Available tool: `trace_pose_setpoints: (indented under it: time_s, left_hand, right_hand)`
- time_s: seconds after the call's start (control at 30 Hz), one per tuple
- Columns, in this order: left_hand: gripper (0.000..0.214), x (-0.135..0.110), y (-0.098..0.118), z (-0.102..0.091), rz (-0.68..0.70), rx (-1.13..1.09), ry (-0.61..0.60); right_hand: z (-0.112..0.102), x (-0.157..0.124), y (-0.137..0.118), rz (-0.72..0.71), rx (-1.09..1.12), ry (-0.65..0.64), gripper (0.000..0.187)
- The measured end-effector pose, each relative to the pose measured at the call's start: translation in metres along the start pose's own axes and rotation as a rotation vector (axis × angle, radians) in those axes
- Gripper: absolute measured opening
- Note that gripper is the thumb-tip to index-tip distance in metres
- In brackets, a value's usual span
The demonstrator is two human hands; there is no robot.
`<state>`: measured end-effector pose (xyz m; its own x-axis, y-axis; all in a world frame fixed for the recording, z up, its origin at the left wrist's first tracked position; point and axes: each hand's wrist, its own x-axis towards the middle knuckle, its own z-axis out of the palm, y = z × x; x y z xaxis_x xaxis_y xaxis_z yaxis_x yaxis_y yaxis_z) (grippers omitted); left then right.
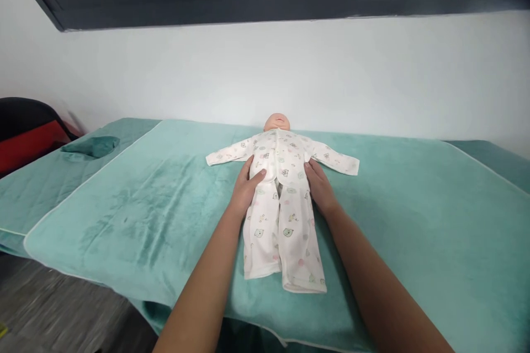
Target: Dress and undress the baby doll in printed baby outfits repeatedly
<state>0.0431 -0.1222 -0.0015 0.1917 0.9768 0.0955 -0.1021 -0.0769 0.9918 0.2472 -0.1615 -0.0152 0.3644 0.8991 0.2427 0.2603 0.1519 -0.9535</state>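
Cupping both sides of a clothed doll [277,123] at the waist, the left hand [245,186] and right hand [320,185] are each partly open, against its printed jacket [285,155]. It lies face up near the middle of the green bed [414,220], head by the far edge, trousers [296,231] toward the near edge. A white wall [199,77] closes off the far edge; a red-and-black chair [31,146] stands by the far left corner.

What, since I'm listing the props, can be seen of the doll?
The doll lies face up on a green, plush-looking blanket, its smooth, plastic-looking head toward the wall. It appears dressed in a white cloth top and matching trousers with animal prints. Both sleeves spread outward; no doll hands or feet show. The left hand and right hand touch its sides.
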Motion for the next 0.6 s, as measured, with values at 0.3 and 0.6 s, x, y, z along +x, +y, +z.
trace_pose_setpoints:
  time_s: [0.3,0.6]
  left_hand:
    - [0.039,-0.032,0.004,-0.003,0.079,0.252,0.143]
    - [0.033,-0.277,-0.013,-0.069,0.159,0.661,0.07]
  right_hand:
    - [-0.011,0.001,0.03,-0.166,-0.69,0.235,0.069]
    - [-0.106,-0.002,0.067,0.039,-1.114,0.041,0.072]
